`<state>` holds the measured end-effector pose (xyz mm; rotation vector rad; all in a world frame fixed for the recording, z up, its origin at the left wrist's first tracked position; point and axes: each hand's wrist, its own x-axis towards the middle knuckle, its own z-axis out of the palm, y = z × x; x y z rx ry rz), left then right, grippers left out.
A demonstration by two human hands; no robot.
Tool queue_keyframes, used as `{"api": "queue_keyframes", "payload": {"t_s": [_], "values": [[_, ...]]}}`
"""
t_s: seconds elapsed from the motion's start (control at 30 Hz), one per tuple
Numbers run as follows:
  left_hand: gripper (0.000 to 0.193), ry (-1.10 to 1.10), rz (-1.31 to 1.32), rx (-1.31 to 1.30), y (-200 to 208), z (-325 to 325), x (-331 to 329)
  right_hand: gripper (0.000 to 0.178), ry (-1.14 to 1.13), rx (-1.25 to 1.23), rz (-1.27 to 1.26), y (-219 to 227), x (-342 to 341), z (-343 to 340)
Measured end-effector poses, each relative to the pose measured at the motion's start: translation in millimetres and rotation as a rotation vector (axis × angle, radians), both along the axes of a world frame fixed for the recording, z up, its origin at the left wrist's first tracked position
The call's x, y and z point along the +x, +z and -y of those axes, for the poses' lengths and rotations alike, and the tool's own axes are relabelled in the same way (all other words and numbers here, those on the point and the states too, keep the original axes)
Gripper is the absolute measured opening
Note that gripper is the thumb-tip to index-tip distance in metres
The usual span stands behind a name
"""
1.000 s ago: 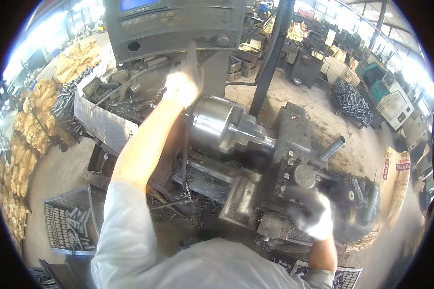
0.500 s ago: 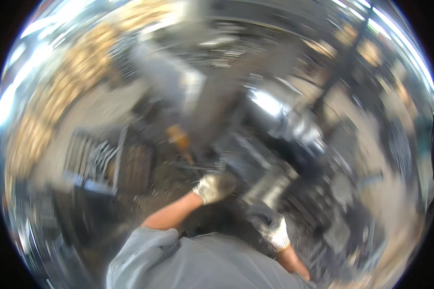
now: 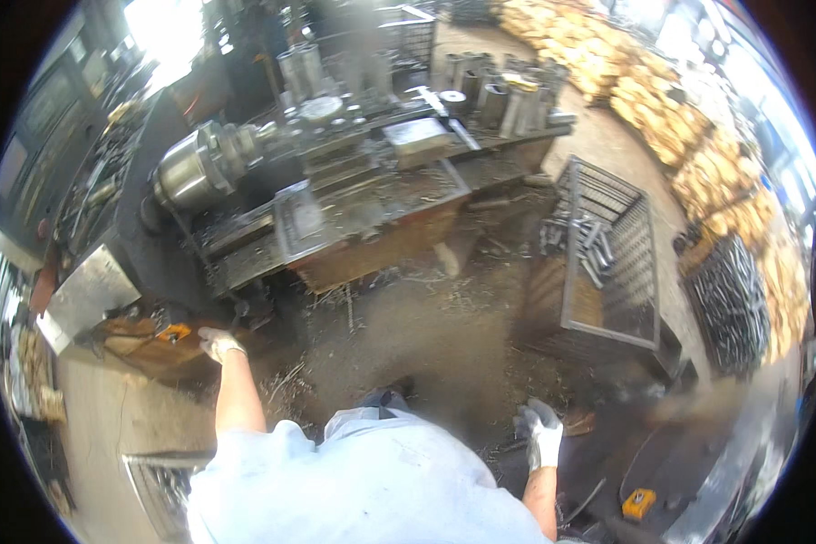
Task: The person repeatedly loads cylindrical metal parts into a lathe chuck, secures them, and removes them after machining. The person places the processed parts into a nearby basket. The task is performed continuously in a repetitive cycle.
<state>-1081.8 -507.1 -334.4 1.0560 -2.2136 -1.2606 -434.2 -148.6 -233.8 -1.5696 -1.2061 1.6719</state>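
My left hand [image 3: 219, 344], in a pale work glove, is stretched out to the left with its fingers extended. It holds nothing that I can see. Just beyond its fingertips is a small orange-yellow box [image 3: 174, 333], with a gap between them. My right hand [image 3: 539, 433], in a white glove with dark grey fingers, hangs low at my right side, its fingers loosely apart and nothing visible in them. Ahead stands a lathe-like machine with a shiny round chuck [image 3: 190, 174] and a chip-strewn metal tray [image 3: 372, 218].
A caliper [image 3: 428, 98] and several metal tubes [image 3: 494, 104] rest on the machine's far end. To the right, a mesh crate [image 3: 567, 263] contains metal pieces. Another orange box [image 3: 639, 503] lies lower right. A pale metal panel [image 3: 95, 295] stands left; swarf litters the floor [image 3: 426, 317].
My view has swung round, shifting the machine leftward and the mesh crate to the right. Both hands have moved farther apart, the left reaching outward. The earlier frame is blurred.
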Motion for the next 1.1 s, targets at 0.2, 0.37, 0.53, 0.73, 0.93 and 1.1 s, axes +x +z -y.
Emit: {"api": "queue_keyframes", "payload": {"t_s": [0.2,0.37,0.53,0.73,0.93,1.1], "values": [[0.063,-0.001,-0.035,-0.102,60,63,17,0.036,0.405,-0.019,0.107,6,-117,-58],[0.057,-0.087,0.022,-0.217,22,123,-2,0.036,0.538,-0.093,0.086,-3,-150,-97],[0.056,-0.946,0.628,-1.55,-3,167,-33,0.046,0.757,0.184,0.247,-23,-160,-165],[0.042,-1.179,0.677,-0.753,-104,-146,70,0.042,0.463,-0.113,-0.097,-29,-148,-289],[0.038,-2.081,0.163,-0.096,-56,-646,215,0.044,0.149,-0.045,-0.189,-79,-92,-516],[0.044,-2.461,-0.56,-0.521,-24,-1019,287,0.057,0.07,-0.027,0.067,-219,-51,-671]]}}
